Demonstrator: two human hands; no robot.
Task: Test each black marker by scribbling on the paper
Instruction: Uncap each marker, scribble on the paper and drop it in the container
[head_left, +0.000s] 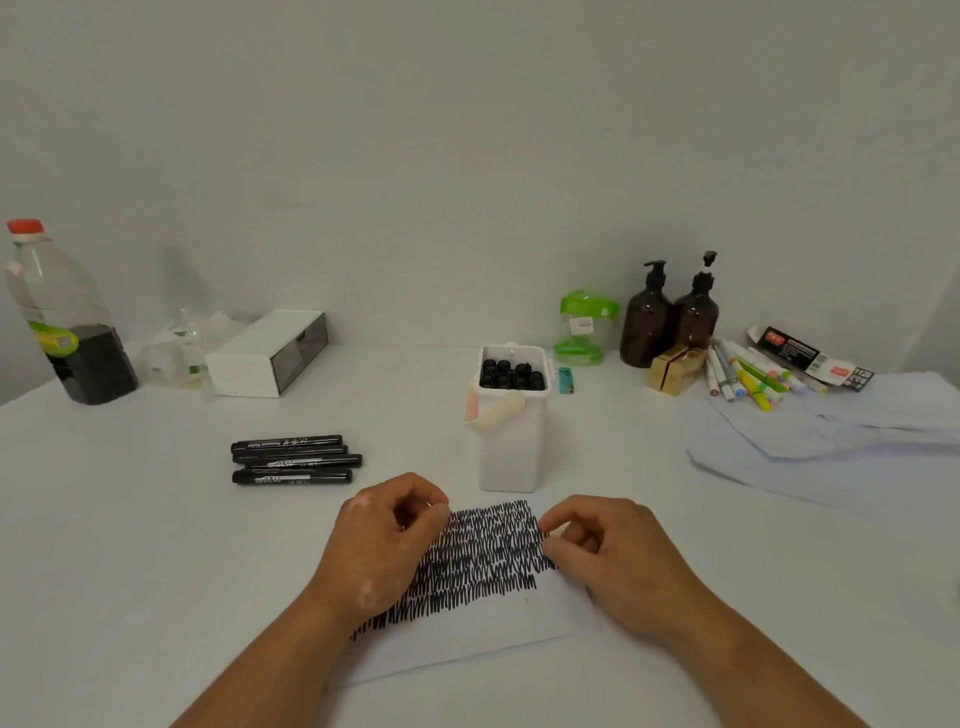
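- Both hands rest on the paper (483, 631). The left hand (387, 540) lies on its left part and the right hand (615, 551) at its right edge. The fingers of each curl inward, and I cannot tell whether either pinches anything.
- Black scribbles (483, 551) fill the sheet between the hands, and its near edge is white.
- Four capped markers (296, 461) lie side by side beyond the left hand, apart from it.
- A white tub (511, 452) showing black marker caps (511, 374) stands just beyond the paper, between the hands.
- White table (130, 545) runs on to the left of the left hand.
- A blue cloth (831, 441) lies beyond and to the right of the right hand.
- Far beyond, by the wall, stand a bottle (62, 322), a box (270, 353), a green jar (584, 327), pump bottles (670, 317) and coloured pens (748, 376).
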